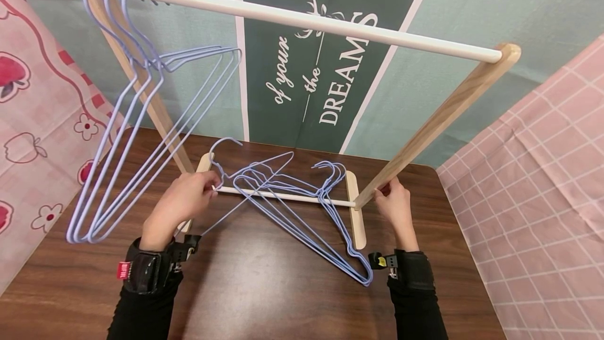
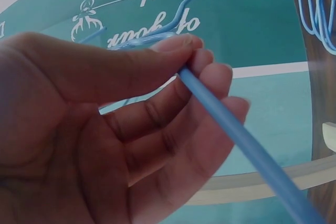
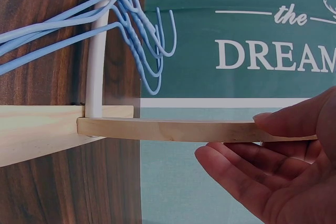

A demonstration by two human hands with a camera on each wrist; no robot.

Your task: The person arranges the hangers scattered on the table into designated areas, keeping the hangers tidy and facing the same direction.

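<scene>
My left hand [image 1: 181, 201] pinches a blue wire hanger [image 1: 211, 152] between thumb and fingers near the rack's left foot. In the left wrist view the hanger's blue wire [image 2: 241, 134] runs through the fingertips. On the right, my other hand [image 1: 395, 203] grips the right wooden post [image 1: 431, 122] low down. The right wrist view has the thumb on one side of that post [image 3: 184, 130] and the fingers on the other. Several loose blue hangers [image 1: 302, 224] lie in a pile across the lower white bar [image 1: 283, 195]. Three more hangers [image 1: 141, 83] hang from the top rail's left end.
The white top rail [image 1: 302, 19] spans the two posts. A wooden foot [image 1: 356, 216] stands under the right post on the brown table [image 1: 245, 287]. Behind is a green lettered curtain [image 1: 302, 88]; pink cloths flank the left [image 1: 42, 135] and right [image 1: 542, 188] sides.
</scene>
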